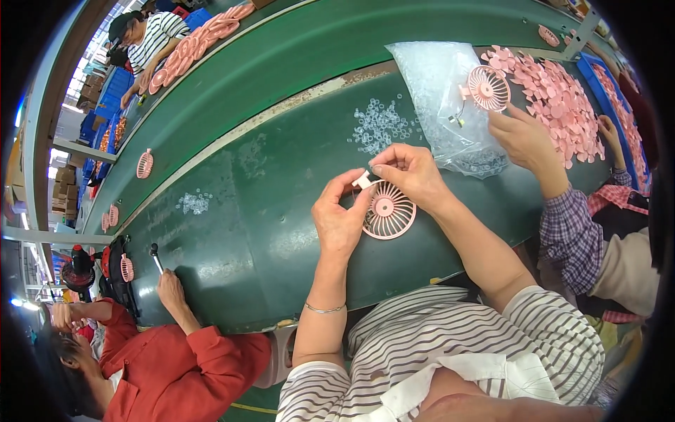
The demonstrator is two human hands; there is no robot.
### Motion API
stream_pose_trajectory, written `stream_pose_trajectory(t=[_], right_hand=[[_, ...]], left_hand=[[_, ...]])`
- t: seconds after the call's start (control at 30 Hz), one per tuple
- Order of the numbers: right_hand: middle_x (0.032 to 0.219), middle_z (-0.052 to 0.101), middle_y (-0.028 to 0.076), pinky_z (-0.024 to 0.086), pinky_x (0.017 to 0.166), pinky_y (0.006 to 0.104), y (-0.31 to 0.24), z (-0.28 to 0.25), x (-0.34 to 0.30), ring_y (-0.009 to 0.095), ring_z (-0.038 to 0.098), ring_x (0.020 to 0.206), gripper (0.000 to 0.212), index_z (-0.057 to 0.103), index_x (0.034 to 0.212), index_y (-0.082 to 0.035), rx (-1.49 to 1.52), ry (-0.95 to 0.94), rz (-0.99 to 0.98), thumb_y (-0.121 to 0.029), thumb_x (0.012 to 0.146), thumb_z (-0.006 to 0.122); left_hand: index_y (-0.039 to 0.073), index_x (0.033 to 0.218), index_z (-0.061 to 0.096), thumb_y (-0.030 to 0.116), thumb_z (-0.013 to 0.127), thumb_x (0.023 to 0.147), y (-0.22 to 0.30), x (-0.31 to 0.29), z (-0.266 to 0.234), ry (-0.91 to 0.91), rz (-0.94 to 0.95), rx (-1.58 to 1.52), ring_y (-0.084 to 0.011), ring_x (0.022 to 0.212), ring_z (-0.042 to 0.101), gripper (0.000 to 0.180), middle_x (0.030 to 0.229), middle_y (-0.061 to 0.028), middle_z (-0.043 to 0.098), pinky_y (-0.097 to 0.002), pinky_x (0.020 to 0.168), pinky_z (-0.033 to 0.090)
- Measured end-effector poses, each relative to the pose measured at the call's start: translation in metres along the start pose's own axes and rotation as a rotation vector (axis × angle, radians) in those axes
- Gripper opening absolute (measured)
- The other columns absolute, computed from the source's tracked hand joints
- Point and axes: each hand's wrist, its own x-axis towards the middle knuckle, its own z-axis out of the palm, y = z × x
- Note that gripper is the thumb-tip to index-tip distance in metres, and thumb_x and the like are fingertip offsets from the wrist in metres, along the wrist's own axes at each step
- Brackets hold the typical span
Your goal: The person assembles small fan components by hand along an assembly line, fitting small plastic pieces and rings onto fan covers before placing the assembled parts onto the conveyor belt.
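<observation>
A pink fan grille (389,211) is held at the centre of the frame, above the green surface (232,204), between both hands. The left hand (339,219) is closed on the grille's left rim, thumb and fingers curled about it. The right hand (411,172) is pinched shut on a small white piece (363,181) at the grille's upper left edge, directly between the two hands. The grille's flat face is turned toward the camera, and its round body lies below the right hand, just right of the left. Loose clear rings (380,125) and a clear bag (443,98) lie further up the frame, nearer the right hand. A neighbour's hand (524,137) holds another pink fan (487,88) at upper right.
</observation>
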Motion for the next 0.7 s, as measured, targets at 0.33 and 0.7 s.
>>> stream_pose_trajectory(t=[0.33,0.7], right_hand=[[0.079,0.064,0.008,0.050,0.061,0.0211,-0.0021,-0.0042,0.0015,0.009,0.060,0.069,0.012,0.062,0.089,0.005,0.132,-0.057,0.137,-0.002,0.079,0.065],[0.078,0.064,0.008,0.049,0.061,0.0217,-0.0014,-0.0042,0.0019,0.009,0.060,0.068,0.011,0.063,0.089,0.005,0.070,-0.081,0.119,-0.001,0.080,0.064]], left_hand=[[-0.002,0.094,0.056,-0.001,0.070,0.074,0.0049,-0.0005,0.0003,-0.004,-0.063,-0.082,-0.0093,0.077,0.058,0.025,0.085,-0.0057,0.063,-0.0224,0.070,0.047],[-0.001,0.089,0.057,-0.002,0.071,0.073,0.0064,0.0014,-0.0003,-0.031,-0.025,-0.070,-0.0087,0.076,0.057,0.021,0.084,-0.0045,0.062,-0.0221,0.070,0.047]])
